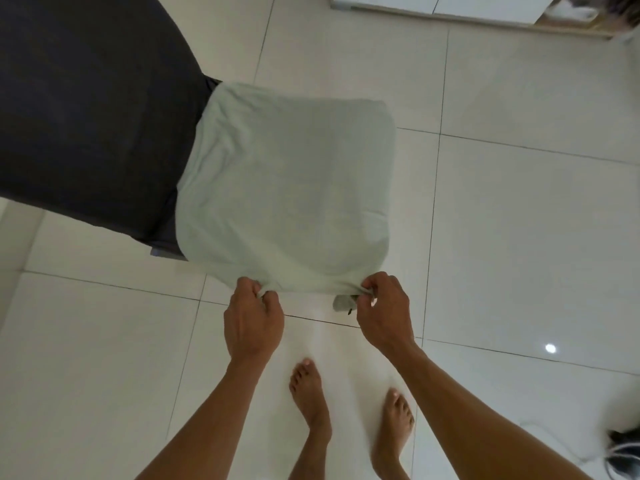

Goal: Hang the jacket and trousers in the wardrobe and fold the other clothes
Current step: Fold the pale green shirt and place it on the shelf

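The dark bed (86, 109) lies at left. The left hand (254, 320) pinches one corner of the pale green garment (284, 188); the right hand (382, 311) pinches the other. The garment hangs away from both grips, its held edge running left-right, both hands equally near.

Both bare forearms reach forward and slightly inward from the bottom of the view, backs of the hands facing up. The left hand (254, 322) has its fingers curled under with the thumb pinched against them, and the right hand (382, 311) is curled the same way, level with it and a little apart. Below, two bare feet (310, 393) stand on the floor.
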